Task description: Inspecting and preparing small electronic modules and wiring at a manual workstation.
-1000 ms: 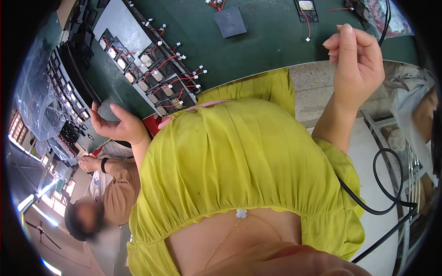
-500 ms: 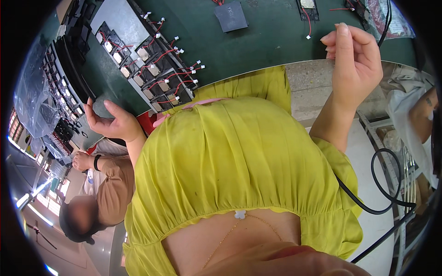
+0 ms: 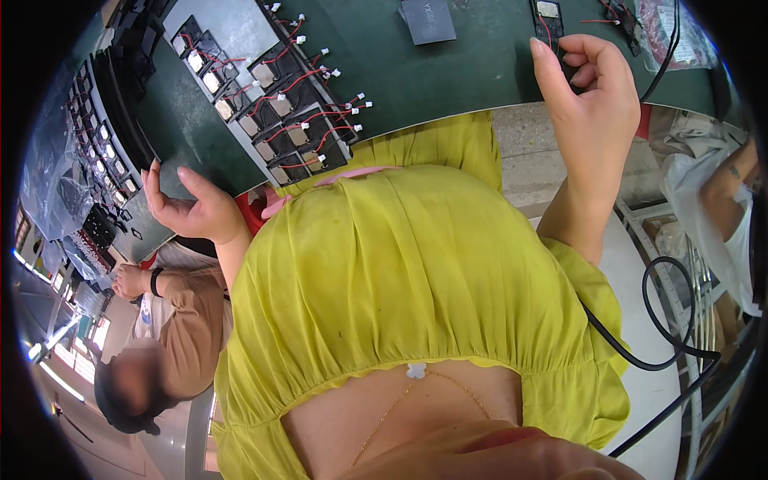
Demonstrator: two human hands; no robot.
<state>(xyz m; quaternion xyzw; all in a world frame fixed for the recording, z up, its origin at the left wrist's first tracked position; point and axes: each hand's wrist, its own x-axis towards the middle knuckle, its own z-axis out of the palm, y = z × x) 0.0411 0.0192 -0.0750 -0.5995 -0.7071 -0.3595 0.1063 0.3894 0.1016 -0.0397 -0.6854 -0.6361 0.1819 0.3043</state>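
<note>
Battery packs [image 3: 300,120], flat silver cells w/ red wires and small white plugs, lie in a slanting row on the green bench [image 3: 448,68] at about 11 o'clock from our middle, running from upper left down toward the bench edge. We see more of the same stacked along the far left rim, approx 9 to 10 o'clock, packed tight.

Our left hand [image 3: 192,208] sits at 9 o'clock, at the bench edge just left of the row's near end. Palm up, fingers [image 3: 152,188] loosely curled, half wide; we can't tell whether they grip anything or just rest against the bench edge.

Our right hand [image 3: 592,96] is up at 1 o'clock over the bench edge. Fingers bent in, thumb [image 3: 548,72] straight up, narrow pinch. Tips are on a small dark part w/ a red wire [image 3: 546,24], just above the thumb. We can't tell if it is lifted or only touched.

A dark grey flat pad [image 3: 428,20] lies at 12 o'clock, well apart from both hands. A clear bag [image 3: 664,36] sits at the 1 o'clock rim.

Yellow top [image 3: 416,288] fills our centre. Black cable [image 3: 680,352] loops at 4 o'clock over the floor. Another person in a brown sleeve [image 3: 188,320] sits at 8 o'clock; a second person's arm [image 3: 724,188] shows at 3 o'clock.
</note>
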